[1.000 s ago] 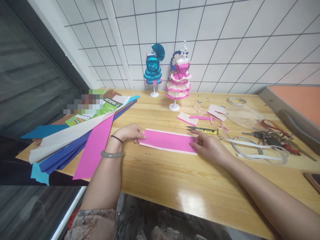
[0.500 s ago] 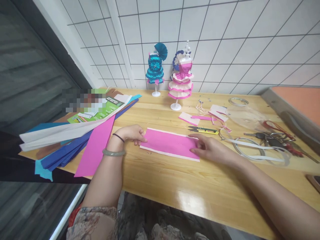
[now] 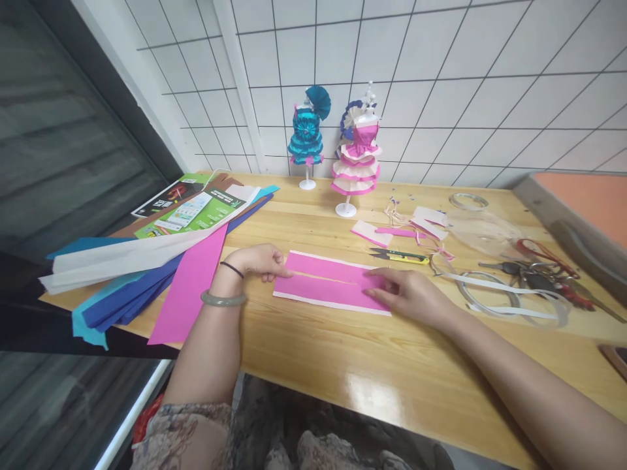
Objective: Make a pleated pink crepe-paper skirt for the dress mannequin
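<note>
Pink paper strip between both hands: matt, thin, white-edged. Table under the hands: pale wood, varnished, glossy glare near the right hand. Paper sheets beyond the left hand: matt. Bangle on left wrist: smooth, polished.

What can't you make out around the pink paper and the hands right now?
Head view only:
- Right hand covers the right end of the pink paper.
- Left hand: fingertips curl under, so contact with the paper is unclear.
- Keys: tangled with tape strips, too small to count.
- Dark object: cut off by the right edge.
</note>
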Tool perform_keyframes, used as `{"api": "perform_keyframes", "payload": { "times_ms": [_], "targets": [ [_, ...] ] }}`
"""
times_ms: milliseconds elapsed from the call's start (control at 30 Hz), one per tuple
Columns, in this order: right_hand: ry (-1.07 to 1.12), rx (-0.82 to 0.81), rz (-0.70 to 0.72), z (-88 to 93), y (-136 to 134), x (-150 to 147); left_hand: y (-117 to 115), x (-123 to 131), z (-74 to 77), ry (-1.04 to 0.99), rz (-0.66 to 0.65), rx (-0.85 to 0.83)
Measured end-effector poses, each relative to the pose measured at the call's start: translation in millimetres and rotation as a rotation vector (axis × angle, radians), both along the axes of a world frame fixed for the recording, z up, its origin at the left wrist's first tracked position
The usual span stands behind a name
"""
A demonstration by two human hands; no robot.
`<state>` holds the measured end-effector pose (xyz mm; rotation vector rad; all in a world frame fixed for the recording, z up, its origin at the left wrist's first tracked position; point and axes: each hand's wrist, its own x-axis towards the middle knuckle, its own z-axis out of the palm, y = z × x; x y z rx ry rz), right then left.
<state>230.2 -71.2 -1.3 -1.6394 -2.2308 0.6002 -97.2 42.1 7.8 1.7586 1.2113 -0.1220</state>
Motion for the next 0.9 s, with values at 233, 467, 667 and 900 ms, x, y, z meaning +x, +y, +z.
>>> {"api": "perform_keyframes", "payload": {
  "times_ms": [233, 467, 667, 900],
  "targets": [
    [0.11, 0.13, -0.191, -7.8, 8, 5, 0, 33, -9.3, -0.042, 0.107, 0.848],
    [0.157, 0.26, -0.32, -19.2, 16, 12, -9, 63, -19.0, -0.102, -0.179, 0.829],
    [0.096, 0.343, -0.241, -23.5, 19, 14, -9, 61, -18.0, -0.153, -0.122, 0.722],
    [0.085, 0.458, -0.052, -30.0, 23, 13, -17, 56, -4.3, -0.278, -0.114, 0.601]
  ]
}}
